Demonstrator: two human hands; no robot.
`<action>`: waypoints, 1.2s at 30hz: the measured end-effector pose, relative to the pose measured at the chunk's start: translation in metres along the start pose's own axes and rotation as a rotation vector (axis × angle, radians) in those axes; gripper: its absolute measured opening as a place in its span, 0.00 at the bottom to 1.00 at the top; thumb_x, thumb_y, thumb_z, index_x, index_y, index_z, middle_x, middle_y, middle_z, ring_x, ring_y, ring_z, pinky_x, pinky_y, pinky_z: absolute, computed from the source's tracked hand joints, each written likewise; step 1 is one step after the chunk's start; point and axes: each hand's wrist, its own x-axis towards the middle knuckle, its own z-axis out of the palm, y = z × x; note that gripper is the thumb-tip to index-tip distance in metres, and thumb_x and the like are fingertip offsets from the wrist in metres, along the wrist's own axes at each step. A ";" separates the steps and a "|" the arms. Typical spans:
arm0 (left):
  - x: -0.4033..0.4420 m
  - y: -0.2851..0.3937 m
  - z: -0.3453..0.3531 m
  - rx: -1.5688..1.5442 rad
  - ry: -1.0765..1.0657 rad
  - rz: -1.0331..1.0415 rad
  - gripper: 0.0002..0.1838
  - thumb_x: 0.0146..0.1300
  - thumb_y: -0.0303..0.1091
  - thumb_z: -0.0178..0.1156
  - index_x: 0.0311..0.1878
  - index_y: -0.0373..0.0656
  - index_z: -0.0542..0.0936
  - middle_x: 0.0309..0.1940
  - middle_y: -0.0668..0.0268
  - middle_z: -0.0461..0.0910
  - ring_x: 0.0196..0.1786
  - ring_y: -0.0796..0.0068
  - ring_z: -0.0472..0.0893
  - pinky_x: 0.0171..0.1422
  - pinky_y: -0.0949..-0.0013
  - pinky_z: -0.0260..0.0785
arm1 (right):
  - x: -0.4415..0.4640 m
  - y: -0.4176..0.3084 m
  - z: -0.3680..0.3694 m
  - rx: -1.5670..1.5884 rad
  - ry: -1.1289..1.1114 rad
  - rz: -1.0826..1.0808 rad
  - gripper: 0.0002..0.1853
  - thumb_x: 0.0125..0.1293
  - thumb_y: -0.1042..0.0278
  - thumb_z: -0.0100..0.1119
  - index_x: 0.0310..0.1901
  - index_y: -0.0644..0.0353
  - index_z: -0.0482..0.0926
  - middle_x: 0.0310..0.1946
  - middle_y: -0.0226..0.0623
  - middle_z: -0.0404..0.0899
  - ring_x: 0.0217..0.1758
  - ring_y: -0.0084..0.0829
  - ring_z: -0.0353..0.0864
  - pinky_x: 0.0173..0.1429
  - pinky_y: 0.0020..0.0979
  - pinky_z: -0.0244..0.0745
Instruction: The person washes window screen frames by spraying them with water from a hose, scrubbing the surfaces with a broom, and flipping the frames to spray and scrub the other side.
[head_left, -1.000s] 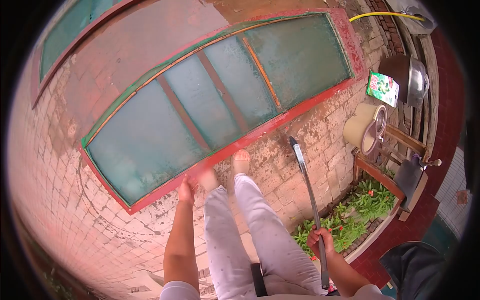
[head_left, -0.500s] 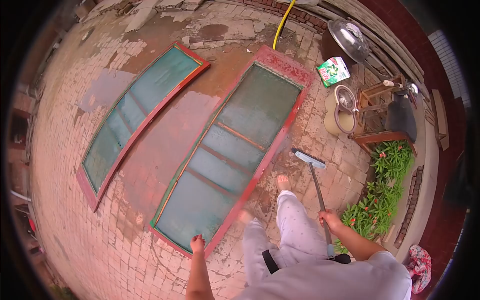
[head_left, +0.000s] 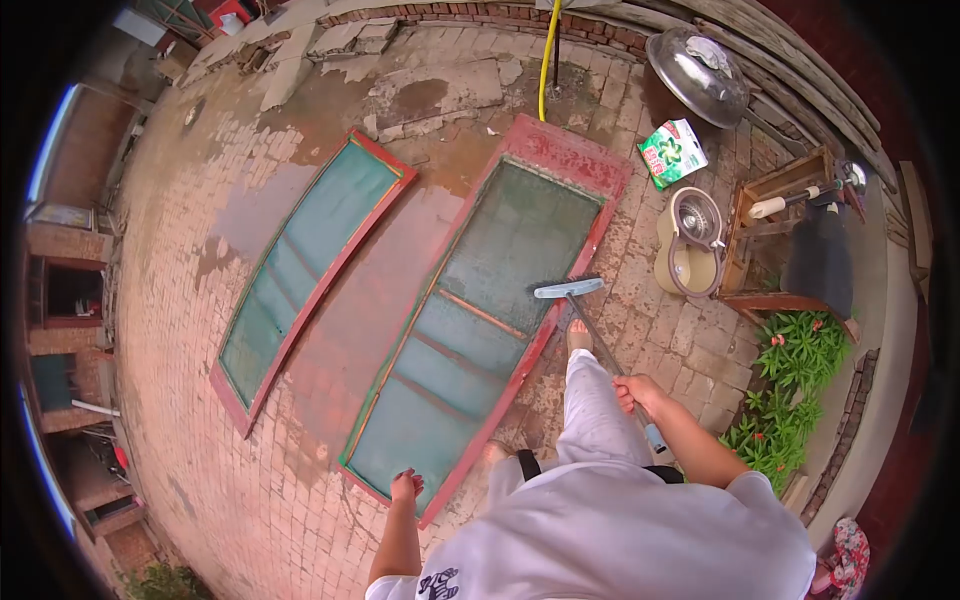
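My right hand (head_left: 640,392) is wrapped around the grey handle of a long-handled scrub brush (head_left: 568,289). The brush's pale blue head, with dark bristles, is over the right edge of a red-framed, glazed door panel (head_left: 480,320) lying on the ground; I cannot tell whether the bristles touch it. Near the panel's lower end hangs my left hand (head_left: 407,485), holding nothing, its fingers loosely bent and a little apart. A second red-framed glazed panel (head_left: 310,275) lies to the left, its glass wet-looking.
Wet brick paving (head_left: 290,480) surrounds the panels. At right are a green-and-white detergent bag (head_left: 672,152), a beige mop bucket (head_left: 690,242), a wooden frame (head_left: 735,235) and leafy plants (head_left: 790,400). A yellow hose (head_left: 547,65) comes in from the top, near a large metal lid (head_left: 697,75).
The brush head has risen from the paving beside the panel to over its right edge, swinging left and forward. My right hand moved with it. The left hand's fingers have loosened.
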 end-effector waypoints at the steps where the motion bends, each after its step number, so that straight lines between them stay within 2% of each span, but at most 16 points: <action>1: -0.032 0.028 0.033 0.114 -0.041 0.042 0.12 0.62 0.38 0.56 0.43 0.41 0.76 0.26 0.64 0.79 0.26 0.72 0.78 0.30 0.70 0.71 | 0.000 -0.020 -0.009 0.011 -0.011 0.000 0.08 0.69 0.62 0.44 0.34 0.54 0.68 0.15 0.20 0.59 0.13 0.16 0.53 0.17 0.23 0.53; 2: -0.057 0.058 0.070 0.221 -0.088 0.086 0.12 0.62 0.39 0.56 0.43 0.40 0.77 0.27 0.64 0.80 0.28 0.72 0.78 0.33 0.71 0.71 | 0.000 -0.044 -0.018 0.017 -0.020 -0.009 0.08 0.69 0.63 0.43 0.34 0.54 0.68 0.15 0.20 0.59 0.13 0.16 0.53 0.17 0.23 0.53; 4: -0.071 0.093 0.120 0.451 -0.204 0.419 0.13 0.62 0.39 0.56 0.43 0.39 0.79 0.30 0.62 0.82 0.32 0.69 0.80 0.38 0.69 0.72 | -0.011 -0.079 -0.032 0.136 -0.093 0.028 0.08 0.68 0.64 0.44 0.31 0.55 0.67 0.16 0.22 0.60 0.14 0.18 0.56 0.18 0.24 0.56; 6: -0.109 0.148 0.163 0.727 -0.211 0.690 0.13 0.62 0.38 0.56 0.42 0.39 0.80 0.33 0.60 0.83 0.37 0.68 0.81 0.43 0.68 0.71 | -0.012 -0.112 -0.047 0.191 -0.141 0.028 0.08 0.66 0.64 0.44 0.30 0.55 0.67 0.16 0.24 0.62 0.14 0.19 0.58 0.18 0.25 0.58; 11: -0.159 0.227 0.217 0.625 -0.177 0.867 0.12 0.61 0.36 0.56 0.41 0.38 0.80 0.36 0.58 0.83 0.41 0.65 0.81 0.47 0.66 0.71 | -0.006 -0.159 -0.062 0.082 -0.137 -0.058 0.08 0.66 0.66 0.44 0.30 0.57 0.68 0.17 0.25 0.64 0.14 0.20 0.61 0.18 0.25 0.60; 14: -0.127 0.235 0.206 0.690 -0.085 0.846 0.13 0.60 0.36 0.56 0.42 0.38 0.79 0.37 0.58 0.83 0.42 0.64 0.81 0.48 0.66 0.71 | -0.020 -0.189 -0.053 -0.044 -0.065 -0.116 0.06 0.68 0.67 0.41 0.34 0.56 0.67 0.17 0.22 0.61 0.15 0.17 0.57 0.19 0.23 0.55; 18: -0.089 0.233 0.177 0.693 -0.007 0.584 0.13 0.59 0.37 0.57 0.44 0.40 0.79 0.35 0.61 0.83 0.40 0.67 0.81 0.47 0.68 0.70 | -0.013 -0.218 -0.052 -0.023 -0.095 -0.143 0.06 0.68 0.66 0.44 0.34 0.57 0.67 0.17 0.22 0.61 0.15 0.17 0.57 0.19 0.23 0.55; 20: -0.064 0.236 0.159 0.581 -0.120 0.332 0.13 0.60 0.39 0.57 0.43 0.42 0.79 0.33 0.65 0.82 0.38 0.70 0.80 0.42 0.68 0.69 | -0.005 -0.241 -0.047 -0.004 -0.112 -0.160 0.06 0.68 0.66 0.45 0.35 0.57 0.68 0.17 0.22 0.62 0.15 0.16 0.57 0.19 0.22 0.55; 22: -0.073 0.269 0.155 0.586 -0.138 0.000 0.13 0.61 0.42 0.56 0.43 0.44 0.78 0.32 0.67 0.81 0.35 0.73 0.79 0.38 0.68 0.68 | 0.003 -0.269 -0.034 0.048 -0.136 -0.145 0.06 0.68 0.65 0.46 0.36 0.57 0.68 0.18 0.22 0.62 0.15 0.16 0.57 0.19 0.22 0.55; 24: -0.088 0.324 0.158 0.925 -0.193 0.039 0.15 0.61 0.43 0.56 0.45 0.44 0.76 0.33 0.66 0.81 0.34 0.73 0.79 0.38 0.66 0.69 | 0.021 -0.301 -0.012 0.114 -0.116 -0.138 0.07 0.68 0.64 0.46 0.37 0.57 0.69 0.18 0.22 0.62 0.15 0.16 0.57 0.18 0.22 0.54; 27: 0.100 0.357 0.104 0.787 -0.366 -0.225 0.16 0.62 0.44 0.56 0.47 0.44 0.75 0.34 0.65 0.81 0.32 0.72 0.79 0.38 0.65 0.70 | 0.057 -0.355 0.035 0.271 -0.037 -0.119 0.08 0.68 0.64 0.46 0.38 0.58 0.70 0.18 0.22 0.62 0.15 0.16 0.57 0.18 0.20 0.54; 29: 0.132 0.484 0.120 1.159 -0.478 0.029 0.16 0.62 0.44 0.56 0.47 0.44 0.75 0.35 0.64 0.81 0.32 0.72 0.79 0.37 0.65 0.70 | 0.089 -0.396 0.073 0.427 -0.003 -0.083 0.08 0.68 0.63 0.46 0.38 0.58 0.71 0.18 0.21 0.63 0.14 0.15 0.57 0.17 0.19 0.54; 31: 0.177 0.627 0.159 0.997 -0.255 -0.129 0.15 0.62 0.43 0.55 0.46 0.44 0.76 0.34 0.63 0.82 0.30 0.71 0.79 0.34 0.65 0.69 | 0.116 -0.438 0.114 0.659 -0.020 -0.109 0.09 0.68 0.63 0.46 0.39 0.59 0.71 0.18 0.20 0.63 0.14 0.14 0.57 0.17 0.18 0.54; 33: 0.250 0.783 0.206 1.007 -0.137 0.095 0.15 0.64 0.46 0.52 0.45 0.45 0.75 0.38 0.64 0.81 0.37 0.76 0.78 0.38 0.70 0.68 | 0.138 -0.470 0.154 0.873 -0.063 -0.135 0.10 0.68 0.61 0.47 0.40 0.59 0.72 0.18 0.19 0.63 0.14 0.13 0.58 0.17 0.17 0.56; 34: 0.221 0.858 0.240 0.741 -0.093 0.283 0.15 0.64 0.44 0.52 0.46 0.43 0.75 0.37 0.64 0.81 0.37 0.76 0.78 0.40 0.70 0.67 | 0.144 -0.493 0.172 0.889 -0.040 -0.156 0.10 0.68 0.61 0.47 0.40 0.59 0.72 0.18 0.19 0.63 0.14 0.13 0.59 0.17 0.17 0.56; 36: 0.160 1.009 0.308 0.235 -0.146 0.677 0.16 0.66 0.40 0.51 0.49 0.38 0.73 0.35 0.65 0.80 0.38 0.77 0.77 0.44 0.71 0.67 | 0.143 -0.526 0.211 0.935 0.005 -0.181 0.11 0.68 0.61 0.46 0.40 0.59 0.72 0.18 0.19 0.63 0.15 0.13 0.59 0.18 0.17 0.57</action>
